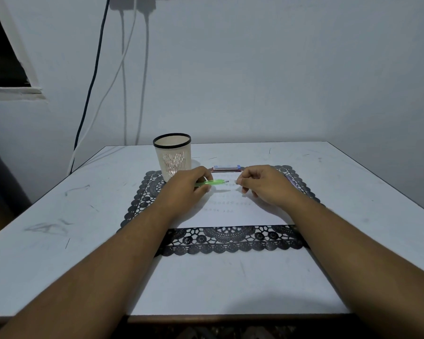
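Green mechanical pencil (212, 183) lies level above the far half of the black lace mat (230, 243), its metal tip turned toward the mat's right side. The left hand (189, 184) has its grip closed round the barrel, fingers curled over the rear part so the front end sticks out free. Holding it sideways like this, not in a writing pose, looks meant to offer the tip to the other hand, probably for feeding or checking a lead. The right hand (262, 184) hovers over the same part of the mat, just beside the tip but apart from it. Its grip is narrow, thumb and forefinger pressed together as if pinching something very thin. Whether a lead sits between those fingertips (239, 182) is too small to tell. A white sheet of paper (230, 216) with faint rows of marks covers the mat's middle, under both hands. At the mat's far edge lies a flat red and blue case (227, 168), likely the lead box, within easy reach behind the pencil. A cream perforated cup (173, 155) with a black rim stands upright on the mat's far left corner, close behind the left hand's knuckles, where it could be knocked by a backward move. The mat sits on a scuffed white counter (59, 216), and cables (123, 69) hang down the wall well beyond it. Nothing lies between the two hands.
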The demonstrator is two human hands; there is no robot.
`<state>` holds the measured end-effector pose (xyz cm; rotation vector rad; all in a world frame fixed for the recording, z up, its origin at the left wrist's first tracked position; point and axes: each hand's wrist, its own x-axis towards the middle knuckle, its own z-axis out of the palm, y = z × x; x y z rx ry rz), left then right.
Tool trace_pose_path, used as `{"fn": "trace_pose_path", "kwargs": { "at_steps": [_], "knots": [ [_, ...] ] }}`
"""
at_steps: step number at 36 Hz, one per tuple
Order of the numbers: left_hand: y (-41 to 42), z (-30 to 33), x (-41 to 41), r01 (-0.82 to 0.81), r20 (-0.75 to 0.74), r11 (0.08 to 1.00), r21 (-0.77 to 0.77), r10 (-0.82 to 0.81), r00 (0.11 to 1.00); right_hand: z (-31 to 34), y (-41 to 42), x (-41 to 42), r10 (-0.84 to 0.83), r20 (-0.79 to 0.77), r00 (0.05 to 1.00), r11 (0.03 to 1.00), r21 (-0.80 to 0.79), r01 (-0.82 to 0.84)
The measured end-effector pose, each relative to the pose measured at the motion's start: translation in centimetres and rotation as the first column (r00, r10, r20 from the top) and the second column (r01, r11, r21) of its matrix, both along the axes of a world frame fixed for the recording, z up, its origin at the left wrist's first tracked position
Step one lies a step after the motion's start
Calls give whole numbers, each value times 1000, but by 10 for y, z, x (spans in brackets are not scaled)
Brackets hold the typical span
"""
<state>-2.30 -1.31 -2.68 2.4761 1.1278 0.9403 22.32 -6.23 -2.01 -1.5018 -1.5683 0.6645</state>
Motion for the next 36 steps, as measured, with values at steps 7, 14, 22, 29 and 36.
{"fn": "trace_pose_path", "kwargs": {
  "at_steps": [7, 14, 22, 29, 36],
  "knots": [
    [0, -4, -2, 7, 34, 998, -61, -5, 999, -5, 6, -7, -19, 161, 987, 1000, 4, 19],
    [-3, -2, -2, 54, 69, 994, -93, -48, 996, -7, 16, -19, -18, 257, 966, 1000, -1, 19],
    [-4, -2, 0, 80, 31, 993, -89, -78, 996, -5, 12, -10, -77, 235, 969, 997, 24, 73],
    [-2, -3, -1, 78, 18, 991, -112, -76, 997, 0, -3, 1, 55, 35, 998, 998, 16, -56],
    [-1, -3, -1, 89, 24, 991, -98, -87, 996, 0, -2, -8, 111, 111, 988, 994, 11, -113]
  ]
}}
